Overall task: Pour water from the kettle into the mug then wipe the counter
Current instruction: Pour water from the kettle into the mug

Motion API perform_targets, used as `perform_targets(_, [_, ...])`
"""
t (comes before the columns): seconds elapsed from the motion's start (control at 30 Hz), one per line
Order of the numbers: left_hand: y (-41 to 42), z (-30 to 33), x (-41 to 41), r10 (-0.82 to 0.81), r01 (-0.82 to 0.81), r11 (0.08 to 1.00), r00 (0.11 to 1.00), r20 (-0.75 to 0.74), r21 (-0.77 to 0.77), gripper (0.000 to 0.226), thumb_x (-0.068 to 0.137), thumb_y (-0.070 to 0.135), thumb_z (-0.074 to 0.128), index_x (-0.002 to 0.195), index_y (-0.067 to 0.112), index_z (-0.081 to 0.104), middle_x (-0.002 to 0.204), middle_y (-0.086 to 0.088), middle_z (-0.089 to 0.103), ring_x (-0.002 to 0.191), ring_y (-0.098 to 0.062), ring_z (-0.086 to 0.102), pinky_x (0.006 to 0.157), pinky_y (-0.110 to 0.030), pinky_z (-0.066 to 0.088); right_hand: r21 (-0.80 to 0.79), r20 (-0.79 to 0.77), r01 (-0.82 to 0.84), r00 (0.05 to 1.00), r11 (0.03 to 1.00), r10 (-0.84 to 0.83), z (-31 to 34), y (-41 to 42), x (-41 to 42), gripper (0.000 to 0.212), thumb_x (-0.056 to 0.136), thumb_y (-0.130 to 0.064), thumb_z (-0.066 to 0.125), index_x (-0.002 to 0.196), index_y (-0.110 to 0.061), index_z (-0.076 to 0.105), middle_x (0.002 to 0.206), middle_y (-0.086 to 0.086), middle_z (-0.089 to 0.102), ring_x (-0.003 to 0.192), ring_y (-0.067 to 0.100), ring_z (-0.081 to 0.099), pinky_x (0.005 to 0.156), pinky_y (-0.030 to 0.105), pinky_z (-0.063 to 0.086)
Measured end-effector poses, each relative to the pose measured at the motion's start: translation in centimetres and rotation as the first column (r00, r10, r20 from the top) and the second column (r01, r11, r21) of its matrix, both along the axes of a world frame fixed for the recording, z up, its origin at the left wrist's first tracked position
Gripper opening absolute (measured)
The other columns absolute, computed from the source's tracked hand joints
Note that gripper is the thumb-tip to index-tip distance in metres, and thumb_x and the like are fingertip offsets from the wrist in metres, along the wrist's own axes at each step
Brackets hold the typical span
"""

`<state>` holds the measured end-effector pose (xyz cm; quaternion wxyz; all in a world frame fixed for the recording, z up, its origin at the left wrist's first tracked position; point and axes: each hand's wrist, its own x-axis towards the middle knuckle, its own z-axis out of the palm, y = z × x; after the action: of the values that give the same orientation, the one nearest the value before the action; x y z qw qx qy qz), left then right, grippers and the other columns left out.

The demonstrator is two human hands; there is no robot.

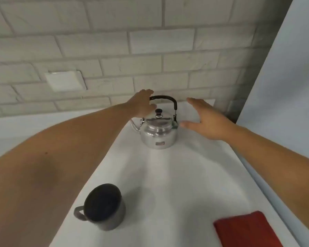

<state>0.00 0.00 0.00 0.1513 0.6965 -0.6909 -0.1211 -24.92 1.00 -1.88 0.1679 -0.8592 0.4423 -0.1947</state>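
A small silver kettle (159,133) with a black arched handle and a black lid knob stands upright on the white counter (177,175), its spout pointing left. My left hand (142,104) reaches over the kettle's left side, fingers near the left end of the handle, holding nothing. My right hand (205,120) hovers just right of the kettle, fingers spread, not touching it. A dark grey mug (103,205) stands near the front left, its handle to the left; the inside looks dark. A folded red cloth (246,230) lies at the front right.
A white brick wall (114,41) rises close behind the kettle, with a white switch plate (64,81) on it. A pale panel (289,77) borders the counter on the right. Bare counter lies between kettle, mug and cloth.
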Motion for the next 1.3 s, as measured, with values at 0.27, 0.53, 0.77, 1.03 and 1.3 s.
perform_targets(0.27, [-2.3, -2.0, 0.0, 0.103, -0.129, 0.99, 0.927, -0.361, -0.05, 0.014, 0.093, 0.025, 0.052, 0.081, 0.02, 0.048, 0.074, 0.002, 0.05, 0.06, -0.015, 0.046, 0.042, -0.019, 0.036, 0.013, 0.035, -0.04, 0.999, 0.999, 0.04, -1.0, -5.1, 2.7, 0.085, 0.082, -0.055, 0.062, 0.149, -0.027, 0.018, 0.156, -0.007, 0.021, 0.138, 0.013, 0.024, 0.1, 0.023, 0.021])
perform_targets(0.53, [2.2, -0.3, -1.8, -0.043, -0.019, 0.989, 0.91, -0.413, -0.145, 0.008, 0.094, 0.019, 0.053, 0.093, 0.011, 0.051, 0.07, 0.004, 0.047, 0.06, -0.009, 0.043, 0.054, -0.019, 0.032, -0.053, -0.007, -0.127, 0.992, 0.99, 0.127, 1.6, -4.5, 7.1, 0.039, 0.088, -0.032, 0.056, 0.123, -0.017, 0.048, 0.115, 0.001, 0.055, 0.096, 0.018, 0.053, 0.071, 0.028, 0.037])
perform_targets(0.77, [7.8, 3.4, -2.7, -0.056, -0.025, 0.986, 0.882, -0.467, -0.167, 0.013, 0.092, 0.024, 0.054, 0.098, 0.011, 0.053, 0.074, 0.002, 0.051, 0.06, -0.012, 0.045, 0.053, -0.025, 0.033, 0.0, 0.062, -0.051, 0.997, 0.999, 0.051, 6.3, 0.0, 7.6, 0.02, 0.078, -0.022, 0.056, 0.062, -0.016, 0.046, 0.058, -0.001, 0.045, 0.052, 0.014, 0.041, 0.047, 0.029, 0.028])
perform_targets(1.03, [17.2, 6.9, -1.0, -0.11, -0.033, 0.972, 0.811, -0.575, -0.233, 0.044, 0.085, 0.034, 0.068, 0.123, 0.02, 0.052, 0.109, 0.007, 0.06, 0.098, -0.003, 0.059, 0.079, -0.012, 0.047, -0.113, 0.06, 0.083, 0.995, 0.99, -0.076, 9.4, 7.4, 6.0, 0.021, 0.068, -0.029, 0.059, 0.054, -0.016, 0.049, 0.052, -0.001, 0.047, 0.051, 0.017, 0.043, 0.048, 0.027, 0.029])
perform_targets(1.3, [28.2, -0.8, 4.6, 0.081, -0.256, 0.95, 0.753, -0.654, -0.177, 0.049, 0.081, 0.053, 0.065, 0.119, 0.022, 0.058, 0.11, 0.011, 0.063, 0.105, -0.002, 0.058, 0.099, -0.026, 0.043, -0.108, 0.097, 0.071, 0.993, 0.992, -0.06, 10.5, 14.2, 3.9, 0.039, 0.053, -0.052, 0.053, 0.052, -0.015, 0.043, 0.05, -0.001, 0.039, 0.05, 0.018, 0.038, 0.053, 0.031, 0.03])
